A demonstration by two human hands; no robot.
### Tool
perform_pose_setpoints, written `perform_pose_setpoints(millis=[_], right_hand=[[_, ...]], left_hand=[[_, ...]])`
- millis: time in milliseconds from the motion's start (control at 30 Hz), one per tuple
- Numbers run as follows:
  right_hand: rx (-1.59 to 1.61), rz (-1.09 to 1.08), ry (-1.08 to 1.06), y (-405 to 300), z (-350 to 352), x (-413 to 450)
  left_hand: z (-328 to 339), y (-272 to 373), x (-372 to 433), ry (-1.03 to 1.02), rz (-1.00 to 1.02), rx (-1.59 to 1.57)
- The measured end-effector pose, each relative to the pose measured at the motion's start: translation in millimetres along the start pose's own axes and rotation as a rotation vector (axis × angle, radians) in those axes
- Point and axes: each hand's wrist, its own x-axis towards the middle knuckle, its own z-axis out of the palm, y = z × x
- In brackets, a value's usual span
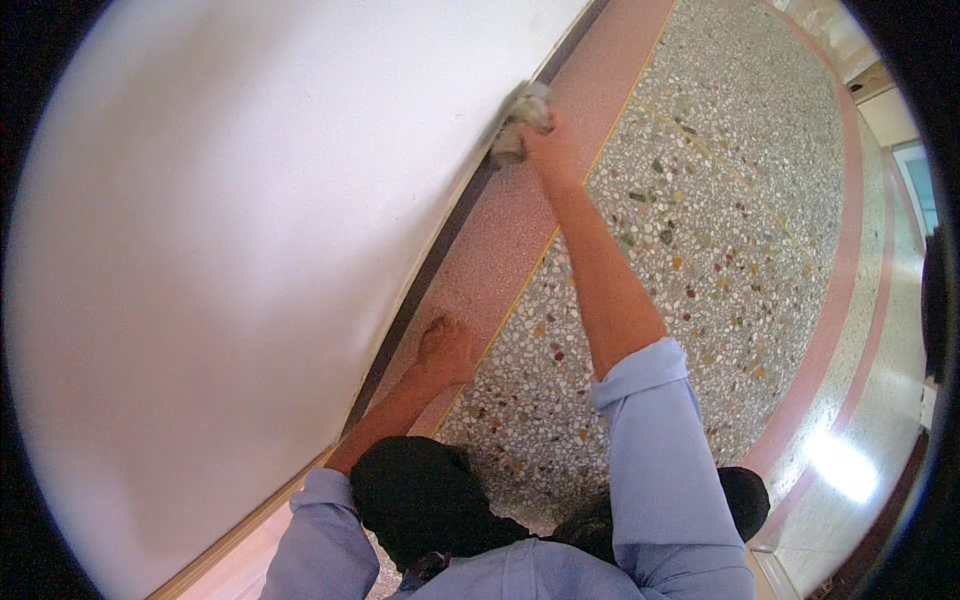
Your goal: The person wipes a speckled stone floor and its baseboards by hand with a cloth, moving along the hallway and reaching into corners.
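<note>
My right hand (551, 146) reaches far forward and grips a crumpled, greyish-white cloth (531, 109), blurred by movement. The cloth presses against the dark baseboard strip (450, 232) at the foot of the white wall (247, 187). Nearer my body, my left hand (446, 349) is above or on the pink border band (487, 247) of the terrazzo floor, close to the wall. Its fingers look curled, and no object shows in it; whether it rests on the floor is hard to tell.
Speckled terrazzo (697, 225) with thin yellow divider lines lies to the right, edged by a curved pink band (832, 322). My dark-clad knees (427, 495) are close to the wall's wooden trim (240, 525). A dark object (937, 300) stands at the far right rim.
</note>
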Motion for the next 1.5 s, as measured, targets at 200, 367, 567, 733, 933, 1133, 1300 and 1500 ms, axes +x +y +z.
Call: perform_pose_setpoints(millis=[200,367,567,733,933,1133,1300,1500], right_hand=[[-0.309,-0.178,-0.346,-3,-130,-7],[-0.822,-0.295,-0.629,13,-257,-24],[-1.115,0.032,-0.905,79,-342,-107],[-0.887,-0.166,-0.688,115,-374,-121],[-0.838,-0.12,-0.75,122,-371,-117],[-0.824,-0.132,-0.868,126,-381,-105],[-0.801,-0.068,-0.935,148,-349,-96],[-0.816,0.01,-0.912,169,-363,-88]], left_hand=[[-4,-8,-12,-0.02,-0.003,0.032],[-7,-5,-11,0.03,0.124,0.087],[15,-21,1,-0.036,0.141,0.243],[-7,-1,-18,-0.011,0.075,0.106],[6,-3,-120,-0.298,0.075,-0.276],[-21,21,-172,-0.478,0.049,-0.565],[-52,41,-200,-0.526,0.015,-0.701],[-69,71,-145,-0.588,0.16,-0.821]])
